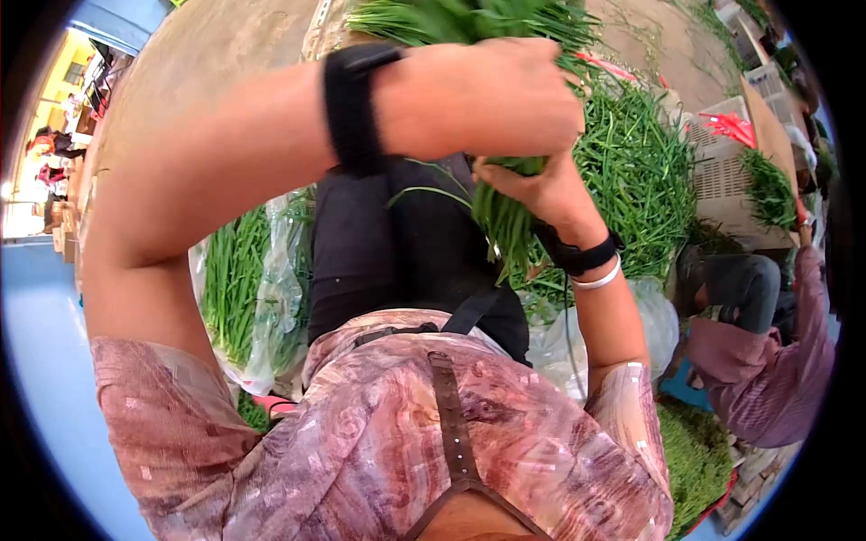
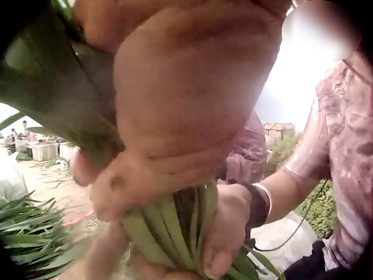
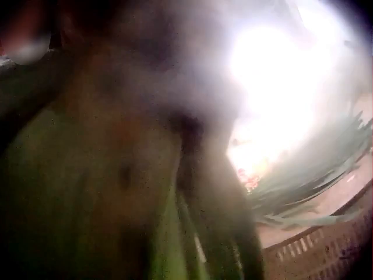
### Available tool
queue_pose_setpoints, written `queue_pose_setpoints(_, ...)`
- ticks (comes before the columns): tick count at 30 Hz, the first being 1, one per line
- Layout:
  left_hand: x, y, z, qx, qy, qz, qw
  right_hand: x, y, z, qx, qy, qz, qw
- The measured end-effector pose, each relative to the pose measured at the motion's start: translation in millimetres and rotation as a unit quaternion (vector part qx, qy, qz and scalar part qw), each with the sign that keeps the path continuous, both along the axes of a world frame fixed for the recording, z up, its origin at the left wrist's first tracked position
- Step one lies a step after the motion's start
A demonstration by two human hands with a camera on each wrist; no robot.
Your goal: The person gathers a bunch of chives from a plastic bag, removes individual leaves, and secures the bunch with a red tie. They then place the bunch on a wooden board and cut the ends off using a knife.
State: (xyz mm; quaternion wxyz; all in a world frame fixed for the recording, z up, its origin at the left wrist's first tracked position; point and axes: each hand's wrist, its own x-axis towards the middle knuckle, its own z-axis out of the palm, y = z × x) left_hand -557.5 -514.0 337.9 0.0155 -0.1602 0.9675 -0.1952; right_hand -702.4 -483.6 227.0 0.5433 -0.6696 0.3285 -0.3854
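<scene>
A bunch of green chives (image 1: 510, 212) is held in both hands before the dark trousers. Curled round its upper part, the left hand (image 1: 496, 99) wears a black wristband, and leaves fan out beyond it. Just below and touching close by, the right hand (image 1: 550, 194) grips the same bunch, with stalk ends hanging under it. In the left wrist view the left hand (image 2: 186, 93) covers much of the bunch, and pale green stalks (image 2: 169, 224) pass into the right hand (image 2: 227, 227). The right wrist view is dark and blurred, with green stalks (image 3: 169, 251) low down.
A large heap of chives (image 1: 636, 171) lies to the right. More chives (image 1: 236, 288) lie on plastic at the left. Pale plastic crates (image 1: 722, 171) and another seated person (image 1: 758, 361) are at the far right. Clear plastic (image 1: 649, 325) sits beside the right arm.
</scene>
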Motion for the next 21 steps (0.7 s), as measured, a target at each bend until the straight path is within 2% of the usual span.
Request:
queue_pose_setpoints(2, -28, -14, 9, 0.024, -0.020, -0.003, 1.000, -20, -2, 11, 0.069, -0.050, 0.002, 0.996)
queue_pose_setpoints(3, -42, -21, 12, -0.023, -0.017, -0.031, 0.999, -30, -7, 12, 0.068, -0.073, 0.016, 0.995)
queue_pose_setpoints(4, -51, -27, 17, -0.071, -0.014, -0.060, 0.996, -39, -7, 17, 0.123, -0.098, 0.004, 0.988)
queue_pose_setpoints(6, -59, -39, 27, -0.154, 0.173, -0.220, 0.948, -59, -11, 27, 0.127, -0.117, 0.008, 0.985)
queue_pose_setpoints(8, -62, -34, 56, -0.164, 0.244, -0.297, 0.908, -89, -17, 17, 0.158, -0.209, 0.003, 0.965)
queue_pose_setpoints(9, -50, -29, 69, -0.115, 0.218, -0.273, 0.930, -104, -18, 13, 0.168, -0.251, -0.015, 0.953)
queue_pose_setpoints(10, -43, -36, 64, -0.112, 0.277, -0.245, 0.923, -120, -18, 9, 0.176, -0.293, -0.033, 0.939)
queue_pose_setpoints(12, -27, -49, 55, -0.092, 0.393, -0.188, 0.895, -149, -17, 0, 0.199, -0.409, -0.009, 0.890)
queue_pose_setpoints(13, 8, -25, 51, -0.023, 0.415, -0.001, 0.910, -159, -16, -3, 0.197, -0.444, -0.004, 0.874)
queue_pose_setpoints(14, 9, -20, 40, 0.063, 0.459, 0.067, 0.884, -167, -15, -7, 0.195, -0.479, 0.002, 0.856)
queue_pose_setpoints(15, 15, -23, 13, 0.255, 0.458, 0.096, 0.846, -171, -11, -9, 0.192, -0.494, -0.004, 0.848)
queue_pose_setpoints(16, 21, -25, -13, 0.417, 0.461, 0.148, 0.769, -172, -8, -11, 0.189, -0.510, -0.007, 0.839)
queue_pose_setpoints(17, 15, -10, -32, 0.481, 0.436, 0.193, 0.736, -171, -8, -13, 0.186, -0.525, -0.008, 0.830)
queue_pose_setpoints(18, 6, 5, -63, 0.571, 0.435, 0.206, 0.665, -168, -6, -15, 0.183, -0.519, -0.013, 0.835)
queue_pose_setpoints(19, -6, 20, -80, 0.530, 0.442, 0.154, 0.707, -165, -6, -19, 0.182, -0.521, -0.007, 0.834)
queue_pose_setpoints(20, -18, 33, -89, 0.531, 0.452, 0.147, 0.702, -162, -6, -22, 0.184, -0.523, -0.001, 0.832)
queue_pose_setpoints(21, -30, 46, -91, 0.581, 0.447, 0.203, 0.649, -156, -4, -23, 0.212, -0.547, 0.005, 0.810)
